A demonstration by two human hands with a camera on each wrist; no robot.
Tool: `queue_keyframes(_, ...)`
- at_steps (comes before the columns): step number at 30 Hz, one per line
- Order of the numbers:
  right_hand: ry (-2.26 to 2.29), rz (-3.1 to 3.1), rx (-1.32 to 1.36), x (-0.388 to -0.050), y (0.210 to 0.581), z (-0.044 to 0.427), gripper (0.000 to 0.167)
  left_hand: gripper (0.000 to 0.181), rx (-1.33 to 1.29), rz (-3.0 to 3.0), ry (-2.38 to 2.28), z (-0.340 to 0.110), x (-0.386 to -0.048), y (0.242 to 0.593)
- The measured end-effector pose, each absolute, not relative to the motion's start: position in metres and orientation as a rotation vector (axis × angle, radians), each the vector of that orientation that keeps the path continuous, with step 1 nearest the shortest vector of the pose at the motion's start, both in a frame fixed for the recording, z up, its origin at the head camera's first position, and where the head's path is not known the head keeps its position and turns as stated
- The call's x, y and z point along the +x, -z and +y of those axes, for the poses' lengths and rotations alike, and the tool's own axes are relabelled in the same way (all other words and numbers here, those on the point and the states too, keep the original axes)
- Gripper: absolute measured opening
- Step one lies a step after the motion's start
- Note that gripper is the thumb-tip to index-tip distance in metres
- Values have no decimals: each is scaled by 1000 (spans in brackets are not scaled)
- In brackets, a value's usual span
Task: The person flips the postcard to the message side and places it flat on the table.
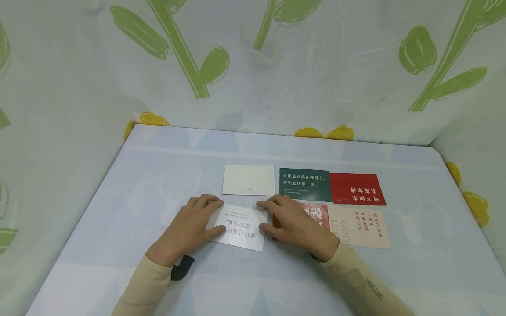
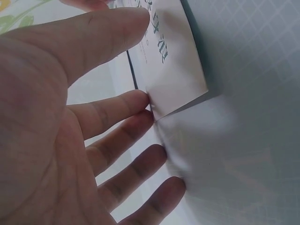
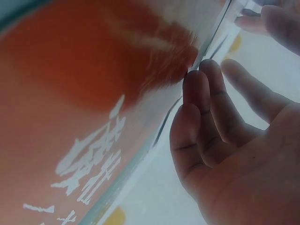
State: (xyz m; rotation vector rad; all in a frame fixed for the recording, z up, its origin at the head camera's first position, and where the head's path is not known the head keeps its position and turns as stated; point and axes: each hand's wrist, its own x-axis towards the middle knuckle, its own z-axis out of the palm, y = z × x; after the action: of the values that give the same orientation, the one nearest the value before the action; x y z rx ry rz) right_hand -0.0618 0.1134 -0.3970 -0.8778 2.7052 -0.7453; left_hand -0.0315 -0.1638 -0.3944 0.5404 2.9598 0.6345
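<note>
A white card [image 1: 238, 227] with printed characters, upside down from my viewpoint, lies between both hands at a slant. My left hand [image 1: 192, 223] is at its left side. In the left wrist view, the thumb [image 2: 117, 28] reaches over the card [image 2: 180, 70] and the index fingertip touches its edge; the other fingers extend straight past the corner. A shadow shows under that raised corner. My right hand [image 1: 297, 222] has its thumb and index fingertip by the card's right edge and covers part of a red card [image 1: 319, 213]. Its fingers [image 3: 225, 108] are loosely extended.
A blank-looking white card [image 1: 248, 180], a dark green card [image 1: 305, 184] and a red card [image 1: 357, 188] form a back row. A cream card [image 1: 365, 226] lies right of the right hand. The table [image 1: 178, 158] meets a leaf-patterned cloth [image 1: 316, 79] behind.
</note>
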Motion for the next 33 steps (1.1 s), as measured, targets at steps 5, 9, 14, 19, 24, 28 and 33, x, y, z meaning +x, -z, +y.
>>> queue_keyframes(5, 744, 2701, -866, -62, 396, 113, 59, 59, 545, 2964, -634, -164, -31, 395)
queue_keyframes(9, 737, 2701, -866, -61, 396, 113, 59, 58, 542, 2966, -643, -164, -30, 396)
queue_keyframes(14, 731, 2702, -864, -61, 396, 112, 58, 57, 533, 2966, -655, -164, -30, 395)
queue_keyframes(19, 726, 2703, -847, -61, 397, 112, 59, 57, 536, 2973, -668, -164, -29, 396)
queue_keyframes(24, 729, 2704, -855, -60, 397, 113, 57, 59, 535, 2976, -678, -165, -28, 399)
queue_keyframes(28, 732, 2703, -859, -60, 398, 113, 57, 59, 523, 2978, -686, -165, -28, 401)
queue_keyframes(33, 732, 2706, -876, -61, 398, 113, 57, 60, 521, 2986, -697, -165, -27, 403)
